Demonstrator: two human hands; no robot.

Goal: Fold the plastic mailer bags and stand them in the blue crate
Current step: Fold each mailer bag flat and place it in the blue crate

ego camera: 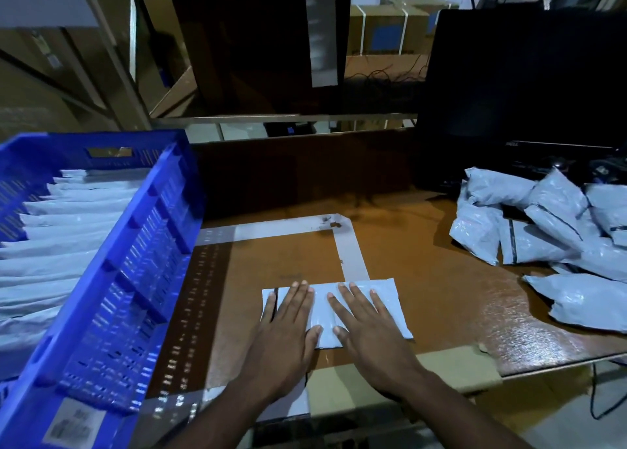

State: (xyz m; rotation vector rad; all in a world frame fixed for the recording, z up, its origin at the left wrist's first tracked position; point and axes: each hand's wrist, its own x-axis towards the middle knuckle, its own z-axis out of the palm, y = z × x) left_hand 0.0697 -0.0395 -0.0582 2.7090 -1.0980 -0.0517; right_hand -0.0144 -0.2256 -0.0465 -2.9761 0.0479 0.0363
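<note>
Both hands flat on a folded mailer bag near the tabletop's front edge.

Left hand and right hand lie side by side, fingers straight and spread, pressing the mailer bag onto the tabletop. Blue crate at the left edge holds folded bags standing upright; unfolded bags are heaped toward the right edge.

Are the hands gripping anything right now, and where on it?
Nothing is gripped. Both hands, left and right, lie flat with straight fingers on top of the folded mailer, pressing it to the table.
</note>
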